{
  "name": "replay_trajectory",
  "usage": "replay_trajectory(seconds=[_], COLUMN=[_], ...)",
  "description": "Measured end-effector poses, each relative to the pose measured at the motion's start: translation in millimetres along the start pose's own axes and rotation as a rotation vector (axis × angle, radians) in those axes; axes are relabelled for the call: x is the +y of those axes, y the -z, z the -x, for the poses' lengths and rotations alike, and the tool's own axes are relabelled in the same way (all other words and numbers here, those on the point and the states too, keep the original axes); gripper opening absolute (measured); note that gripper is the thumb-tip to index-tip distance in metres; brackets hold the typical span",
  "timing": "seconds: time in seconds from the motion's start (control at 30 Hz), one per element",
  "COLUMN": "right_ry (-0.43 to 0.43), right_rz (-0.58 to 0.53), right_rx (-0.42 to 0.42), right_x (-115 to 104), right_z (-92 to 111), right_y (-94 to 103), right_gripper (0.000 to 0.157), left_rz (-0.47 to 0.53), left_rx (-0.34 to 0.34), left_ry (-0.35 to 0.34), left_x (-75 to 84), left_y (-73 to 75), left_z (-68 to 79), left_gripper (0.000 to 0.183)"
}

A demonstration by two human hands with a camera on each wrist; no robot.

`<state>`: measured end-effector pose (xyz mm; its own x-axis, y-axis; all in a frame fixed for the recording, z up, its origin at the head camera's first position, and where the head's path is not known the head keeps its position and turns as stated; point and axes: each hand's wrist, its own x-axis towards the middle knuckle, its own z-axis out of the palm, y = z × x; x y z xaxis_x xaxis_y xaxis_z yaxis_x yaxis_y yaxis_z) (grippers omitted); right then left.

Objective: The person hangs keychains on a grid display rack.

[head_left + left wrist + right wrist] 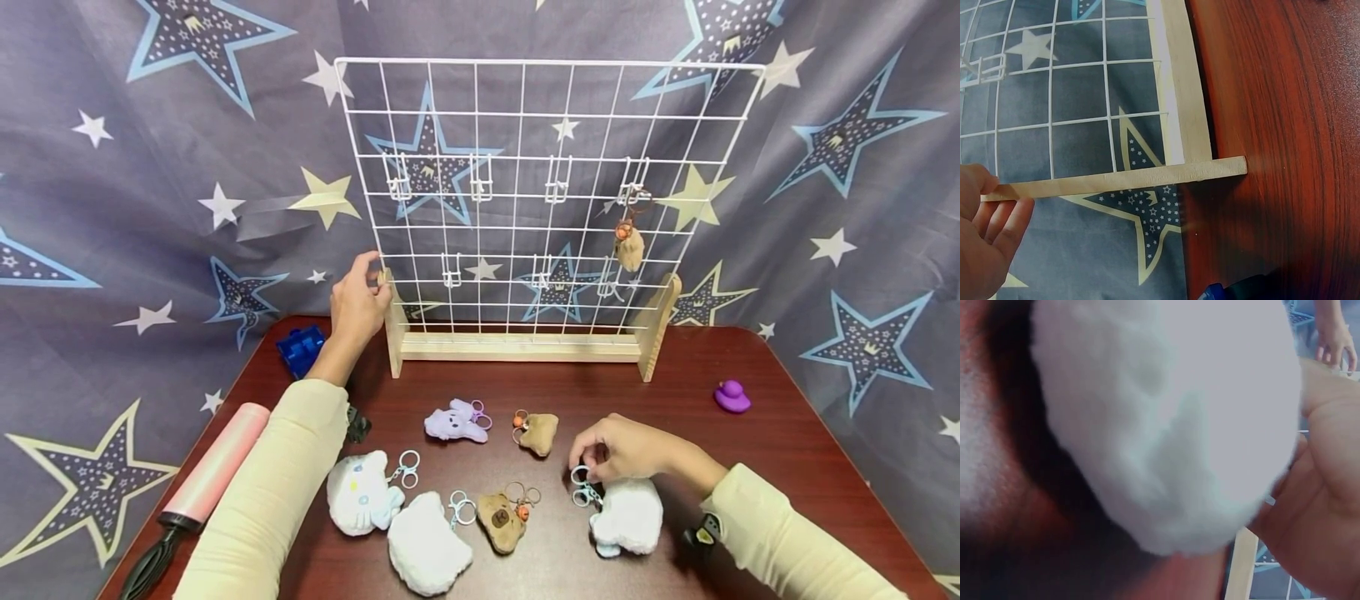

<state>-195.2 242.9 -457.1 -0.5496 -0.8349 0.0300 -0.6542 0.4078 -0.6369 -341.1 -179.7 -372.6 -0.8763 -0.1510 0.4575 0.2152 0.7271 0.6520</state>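
Observation:
My left hand (pixel 358 302) grips the left wooden side post (pixel 394 333) of a white wire grid rack (pixel 513 197), thumb on one side and fingers on the other in the left wrist view. At the front right, my right hand (pixel 628 446) pinches the pale blue ring of a white plush keychain (pixel 633 518). That plush fills much of the right wrist view, hiding the fingertips there. A brown plush keychain (pixel 630 250) hangs from an upper right hook on the grid.
Other keychains lie on the table: a purple plush (pixel 453 422), a tan plush (pixel 540 434), a brown bear (pixel 502 525), and white plushes (pixel 429 546) at front left. A pink pump (pixel 217 458), blue object (pixel 302 350) and purple duck (pixel 732 397) lie near the edges.

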Motion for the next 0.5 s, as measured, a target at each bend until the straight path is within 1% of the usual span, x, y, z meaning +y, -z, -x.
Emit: replay_trajectory(seconds=[0.27, 0.5], right_ry=[-0.019, 0.001], right_rz=[-0.061, -0.052], right_rx=[0.043, 0.074], right_x=[-5.6, -5.5], right_z=[3.4, 4.8], right_y=[12.1, 19.0], right_gripper=[0.030, 0.028], left_rz=[0.001, 0.008], left_rx=[0.004, 0.006], left_ry=[-0.015, -0.013], left_x=[0.6, 0.2], left_y=[0.7, 0.5], left_z=[0.4, 0.3], left_gripper=[0.053, 0.053])
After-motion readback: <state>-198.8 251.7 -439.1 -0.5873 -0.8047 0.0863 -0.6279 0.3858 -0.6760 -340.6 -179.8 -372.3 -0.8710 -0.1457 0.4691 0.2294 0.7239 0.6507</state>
